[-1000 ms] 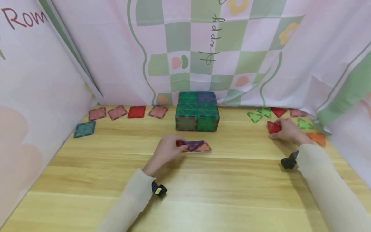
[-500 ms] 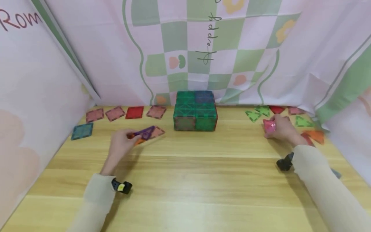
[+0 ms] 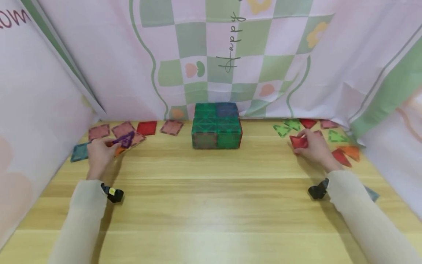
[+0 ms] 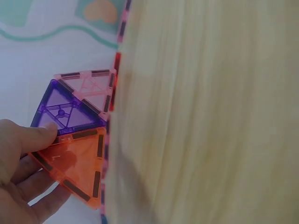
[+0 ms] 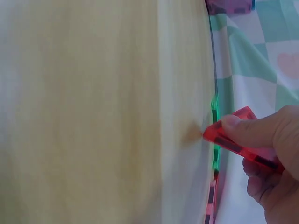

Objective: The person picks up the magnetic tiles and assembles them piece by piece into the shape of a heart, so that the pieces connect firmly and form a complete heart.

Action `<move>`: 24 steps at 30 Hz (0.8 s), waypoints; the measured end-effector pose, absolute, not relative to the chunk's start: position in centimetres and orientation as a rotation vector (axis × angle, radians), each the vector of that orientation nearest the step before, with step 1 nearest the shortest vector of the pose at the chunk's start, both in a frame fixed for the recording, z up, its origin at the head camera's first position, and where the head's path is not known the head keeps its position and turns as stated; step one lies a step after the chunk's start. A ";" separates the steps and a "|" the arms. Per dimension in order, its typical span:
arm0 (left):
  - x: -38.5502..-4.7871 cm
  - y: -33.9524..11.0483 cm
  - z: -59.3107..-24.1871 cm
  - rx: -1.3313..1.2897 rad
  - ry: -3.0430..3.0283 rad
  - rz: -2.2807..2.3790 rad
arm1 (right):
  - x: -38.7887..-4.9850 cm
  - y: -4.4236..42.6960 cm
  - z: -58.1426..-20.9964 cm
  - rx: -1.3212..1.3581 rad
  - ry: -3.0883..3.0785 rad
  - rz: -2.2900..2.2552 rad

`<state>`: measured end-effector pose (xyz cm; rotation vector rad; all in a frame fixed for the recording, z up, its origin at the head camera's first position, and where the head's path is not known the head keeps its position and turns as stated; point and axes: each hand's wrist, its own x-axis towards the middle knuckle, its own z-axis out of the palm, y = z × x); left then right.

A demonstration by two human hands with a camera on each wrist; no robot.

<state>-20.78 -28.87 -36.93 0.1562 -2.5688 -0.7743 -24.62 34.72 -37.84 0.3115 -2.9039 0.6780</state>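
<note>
My left hand [image 3: 100, 154] grips a joined set of see-through magnetic tiles above the left row. In the left wrist view its thumb lies on a purple triangular tile [image 4: 77, 109], which sits between an orange tile [image 4: 74, 161] and a pink triangular tile [image 4: 91, 88]. At the right, my right hand [image 3: 314, 149] pinches a red magnetic tile [image 5: 233, 142] between thumb and fingers, tilted off the table. A pinkish tile seems to lie behind that hand, partly hidden. Between the hands stands a low box of mostly green magnetic tiles [image 3: 215, 126].
Pink tiles [image 3: 171, 127], a red square tile [image 3: 147, 128] and a blue tile [image 3: 79, 152] lie at the left. Green triangular tiles [image 3: 282, 130], red and orange tiles [image 3: 350, 152] lie at the right. A patterned curtain [image 3: 221, 55] borders the wooden table [image 3: 204, 205].
My left hand has carried the joined tiles from in front of the green box to the far left. The right hand has stayed near its place, turning the red tile.
</note>
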 end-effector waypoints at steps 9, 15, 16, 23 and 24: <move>-22.1 -30.7 -37.9 0.272 -2.613 -0.853 | -23.1 31.4 -36.8 0.338 -2.880 0.663; -22.2 -30.9 -38.1 0.176 -2.634 -0.834 | -21.7 27.8 -36.6 0.454 -2.796 0.679; -22.2 -30.9 -38.1 0.166 -2.634 -0.833 | -21.5 27.2 -36.6 0.478 -2.784 0.701; -21.7 -31.1 -38.1 0.138 -2.621 -0.840 | -20.9 22.7 -37.5 0.620 -2.760 0.931; -21.7 -31.1 -38.1 0.137 -2.624 -0.835 | -20.8 22.1 -37.6 0.636 -2.765 0.966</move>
